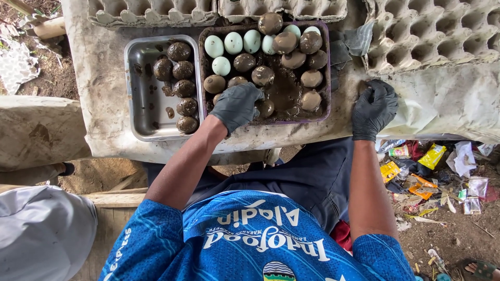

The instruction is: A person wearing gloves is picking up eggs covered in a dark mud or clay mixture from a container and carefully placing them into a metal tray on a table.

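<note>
- Down in the mud tray (325, 62), the left hand (237, 106), in a black glove, lies palm down with its fingers curled over a mud-coated egg (266, 107); only an edge of that egg shows past the knuckles, and whether the fingers truly grip it cannot be told.
- Around that hand, brown mud-smeared eggs (262, 75) sit in wet mud, while clean pale blue-green eggs (233, 42) cluster at the tray's far left corner.
- Just left of it stands a metal pan (136, 99), holding fully coated dark eggs (183, 88) in a loose column along its right side.
- Over on the other side, the right hand (373, 108), also black-gloved, rests flat and spread on the pale sheet covering the table (99, 78), holding nothing, near a scrap of white paper.
- Grey egg cartons (432, 36) line the far edge, cut off by the top of the frame.
- Lower down, the person's blue shirt hides the table's near edge and the lap.
- Beyond the right arm, wrappers (432, 155) lie on the dirt, too jumbled to identify individually.
- At lower left, a grey rounded shape (44, 231) is cropped and unclear.
</note>
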